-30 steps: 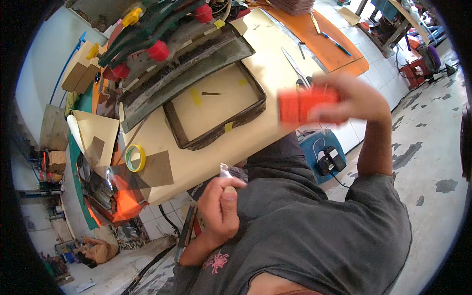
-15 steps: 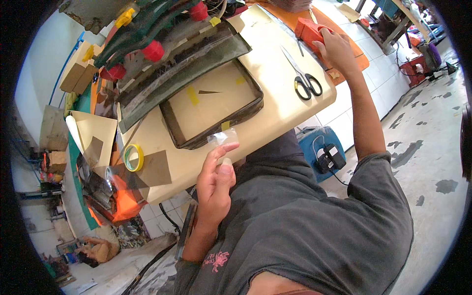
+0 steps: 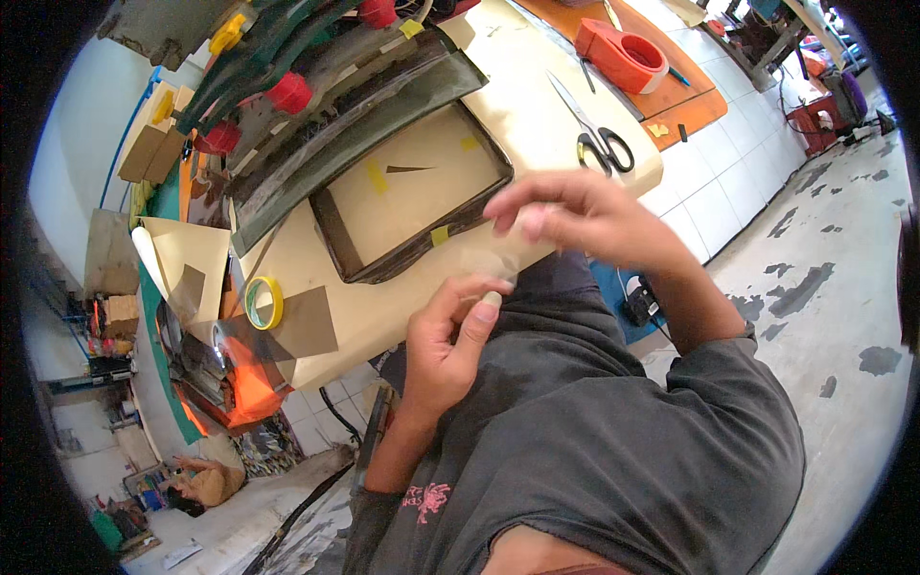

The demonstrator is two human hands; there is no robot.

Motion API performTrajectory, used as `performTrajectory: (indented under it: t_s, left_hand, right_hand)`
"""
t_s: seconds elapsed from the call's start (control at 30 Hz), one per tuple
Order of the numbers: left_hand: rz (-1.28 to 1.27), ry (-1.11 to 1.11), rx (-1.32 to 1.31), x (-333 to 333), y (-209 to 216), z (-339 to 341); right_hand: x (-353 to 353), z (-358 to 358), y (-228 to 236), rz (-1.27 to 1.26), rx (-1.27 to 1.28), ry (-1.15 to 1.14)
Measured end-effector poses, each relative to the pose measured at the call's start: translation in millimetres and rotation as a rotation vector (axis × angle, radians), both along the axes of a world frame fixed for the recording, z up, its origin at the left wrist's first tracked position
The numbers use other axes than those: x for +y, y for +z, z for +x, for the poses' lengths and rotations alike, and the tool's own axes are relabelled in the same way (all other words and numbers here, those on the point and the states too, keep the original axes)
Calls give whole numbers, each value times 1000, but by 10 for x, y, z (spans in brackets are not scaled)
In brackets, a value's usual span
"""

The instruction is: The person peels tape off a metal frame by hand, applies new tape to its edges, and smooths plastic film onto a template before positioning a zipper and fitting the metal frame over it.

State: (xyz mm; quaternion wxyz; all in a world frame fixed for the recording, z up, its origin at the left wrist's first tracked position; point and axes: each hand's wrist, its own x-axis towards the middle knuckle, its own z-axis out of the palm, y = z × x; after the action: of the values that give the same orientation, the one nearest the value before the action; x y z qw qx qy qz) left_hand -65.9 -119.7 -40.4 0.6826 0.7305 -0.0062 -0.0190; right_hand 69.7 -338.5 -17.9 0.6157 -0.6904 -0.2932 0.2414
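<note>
My left hand (image 3: 448,335) pinches a small clear strip of film or tape (image 3: 489,263) between thumb and fingertips, above the table's front edge. Close by on its right is my right hand (image 3: 585,222), curled and blurred by motion; whether something thin is in its fingers cannot be made out. Just beyond both hands lies a dark rectangular frame (image 3: 402,259), with bits of yellow tape on and inside it. Black-handled scissors (image 3: 602,144) rest behind my right hand. Farther back a red tape dispenser (image 3: 628,59) stands on an orange board (image 3: 704,103).
Across the cream tabletop (image 3: 565,38), a long dark curved panel (image 3: 364,144) lies behind the frame, under dark green clamps with red ends (image 3: 289,93). A yellow tape roll (image 3: 276,303) sits on dark translucent sheets (image 3: 311,331) at left. A person (image 3: 213,479) is far left.
My right hand has left the red tape dispenser and come down toward my left hand. The left hand, with the clear strip, has shifted slightly right.
</note>
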Motion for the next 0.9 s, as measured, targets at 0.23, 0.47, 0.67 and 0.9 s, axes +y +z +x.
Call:
performTrajectory:
  t_s: [0.23, 0.47, 0.67, 0.9]
  left_hand:
    - [232, -70, -68, -26, -102, 18]
    - [216, -14, 247, -132, -9, 47]
    - [591, 44, -329, -108, 32, 357]
    - [913, 78, -707, -80, -53, 1158]
  right_hand:
    - [36, -179, -159, 53, 143, 92]
    - [-186, -69, -100, -156, -392, -264]
    - [-522, 485, -337, -97, -266, -89]
    - [-428, 671, -571, -41, -312, 5]
